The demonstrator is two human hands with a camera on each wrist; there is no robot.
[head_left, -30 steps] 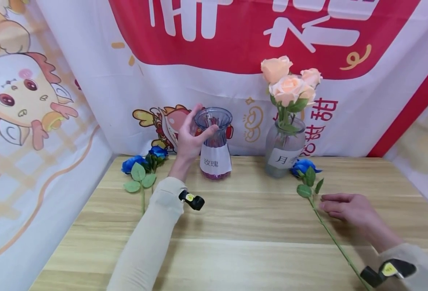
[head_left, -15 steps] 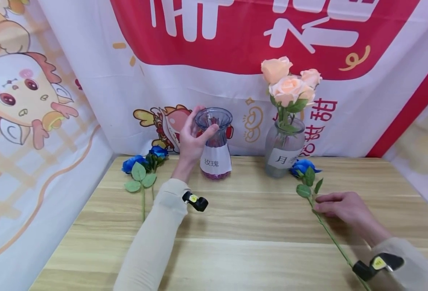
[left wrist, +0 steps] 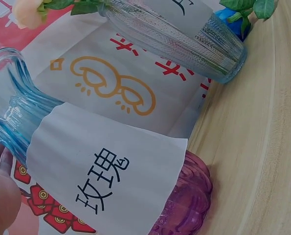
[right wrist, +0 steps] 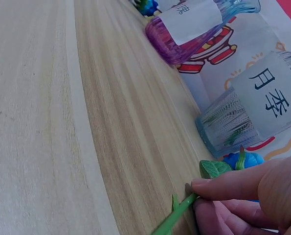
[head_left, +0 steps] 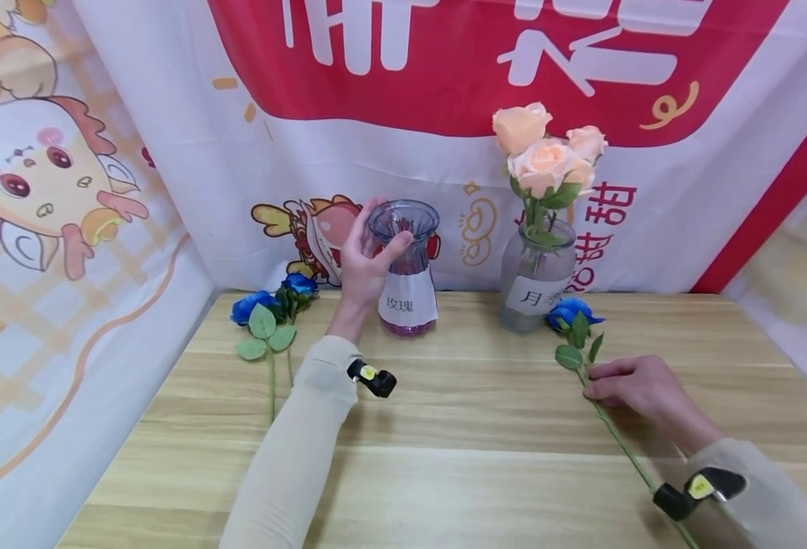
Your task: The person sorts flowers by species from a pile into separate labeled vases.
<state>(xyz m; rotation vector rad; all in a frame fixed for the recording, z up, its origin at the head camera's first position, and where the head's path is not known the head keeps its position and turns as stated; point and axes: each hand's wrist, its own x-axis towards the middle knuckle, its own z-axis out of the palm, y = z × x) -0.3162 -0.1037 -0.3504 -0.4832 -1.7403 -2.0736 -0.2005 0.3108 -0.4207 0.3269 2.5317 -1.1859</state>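
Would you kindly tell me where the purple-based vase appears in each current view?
Head: the purple-based vase stands upright at the picture's centre.
Left wrist: large and slanted, across the lower left.
Right wrist: at the top edge, right of centre.
Shared landmark: the other glass vase, to its right in the head view.

Left arm extended forward from the lower edge of the head view, left sleeve ending at the wrist. Left hand raised, gripping: left fingers pointing upward, left thumb spread apart from them. Left wrist view catches only part of this hand.

Right arm enters from the lower right corner, angled inward. Right hand held low, pinching: right thumb brought against the bent right fingers.
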